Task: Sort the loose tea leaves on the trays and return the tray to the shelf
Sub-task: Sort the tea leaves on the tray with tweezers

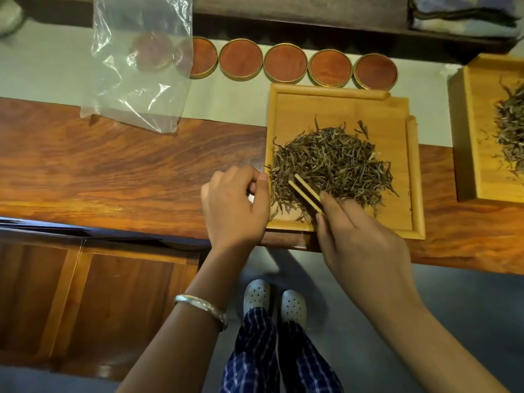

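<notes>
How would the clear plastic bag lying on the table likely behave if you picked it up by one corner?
The plastic bag looks thin and crinkled, so it would probably hang floppy. You can see the round lids through it, so it is likely very light. Its glossy sheen suggests it might be slippery.

olive-brown tea leaves (331,163), blue-checked trousers (272,353)

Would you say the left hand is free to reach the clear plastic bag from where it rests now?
Probably yes: the left hand holds nothing obvious, and only bare wooden counter lies between it and the plastic bag.
</notes>
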Demonstrator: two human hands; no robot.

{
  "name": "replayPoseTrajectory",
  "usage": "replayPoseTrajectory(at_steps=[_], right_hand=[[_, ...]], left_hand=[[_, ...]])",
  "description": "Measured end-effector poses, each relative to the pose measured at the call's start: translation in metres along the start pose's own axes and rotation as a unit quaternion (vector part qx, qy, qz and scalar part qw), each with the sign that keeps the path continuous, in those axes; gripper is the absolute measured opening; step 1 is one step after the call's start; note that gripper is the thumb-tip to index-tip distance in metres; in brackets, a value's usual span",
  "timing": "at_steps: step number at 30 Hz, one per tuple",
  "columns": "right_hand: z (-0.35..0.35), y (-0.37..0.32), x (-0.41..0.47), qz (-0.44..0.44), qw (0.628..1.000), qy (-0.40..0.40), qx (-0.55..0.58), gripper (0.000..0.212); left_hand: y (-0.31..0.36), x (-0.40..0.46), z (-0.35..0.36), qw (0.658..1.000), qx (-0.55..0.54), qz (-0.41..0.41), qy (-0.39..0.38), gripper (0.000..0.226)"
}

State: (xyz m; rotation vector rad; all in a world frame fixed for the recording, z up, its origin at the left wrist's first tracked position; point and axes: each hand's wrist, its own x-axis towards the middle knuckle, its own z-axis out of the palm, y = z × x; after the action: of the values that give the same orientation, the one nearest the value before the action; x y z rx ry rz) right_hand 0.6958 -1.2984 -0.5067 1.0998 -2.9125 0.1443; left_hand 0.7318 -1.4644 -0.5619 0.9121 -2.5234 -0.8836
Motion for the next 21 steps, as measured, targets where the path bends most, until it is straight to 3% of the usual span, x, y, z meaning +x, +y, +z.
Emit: replayPoseTrajectory(at_steps=[11,17,21], right_hand=[[-0.004,-0.007,-0.009,-0.023,0.999,-0.025,0.02,0.034],[-0.015,-0.005,0.014,0.03,0.999,0.004,0.037,0.03],[-0.013,-0.009,0.045,0.048,0.998,-0.017,0.03,0.026]], left_hand=[[0.0,0.0,0.001,1.0,0.001,-0.001,0.004,0.025],[0.001,0.0,0.001,1.0,0.0,-0.002,0.005,0.025],[0.001,0.0,0.001,1.0,-0.001,-0.001,0.006,0.025]])
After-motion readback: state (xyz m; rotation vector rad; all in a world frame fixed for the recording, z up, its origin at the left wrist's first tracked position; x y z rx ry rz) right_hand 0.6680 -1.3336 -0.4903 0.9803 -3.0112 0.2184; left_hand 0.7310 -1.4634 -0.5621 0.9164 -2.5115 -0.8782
